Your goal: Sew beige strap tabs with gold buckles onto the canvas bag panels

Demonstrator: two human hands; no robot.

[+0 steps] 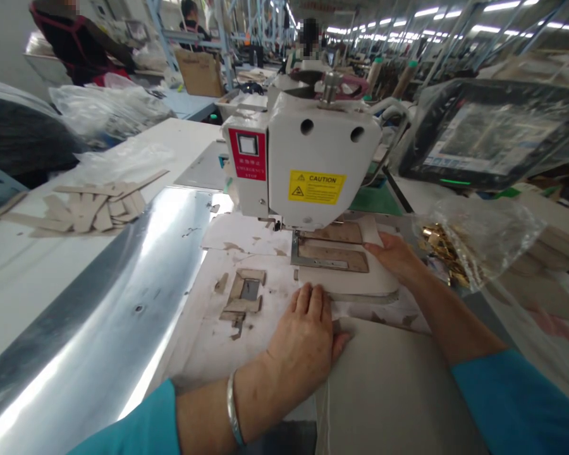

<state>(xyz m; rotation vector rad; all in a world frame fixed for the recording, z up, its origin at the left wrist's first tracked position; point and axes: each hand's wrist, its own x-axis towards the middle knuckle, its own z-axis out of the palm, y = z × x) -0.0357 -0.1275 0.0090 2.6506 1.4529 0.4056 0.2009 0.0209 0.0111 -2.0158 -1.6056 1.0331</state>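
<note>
A flat light-coloured panel (351, 282) with a rounded corner lies under the head of a sewing machine (320, 145). On top of it rests a metal clamp frame (308, 259) with brownish strips. My left hand (306, 332) lies palm down, fingers stretched toward the panel's near-left edge. Its thumb is out to the right, by a larger grey-beige panel (393, 379) close to me. At the panel's right edge is my right hand (396, 258), thumb and fingers closed at its upturned corner. Part of that hand's fingers is hidden.
Beige strips (92, 205) are heaped on the white table at left. A screen in plastic (493, 139) stands at right, above a clear bag of gold-coloured metal pieces (448, 249). A taped rectangular template (246, 292) lies left of my hands. Other people are farther back.
</note>
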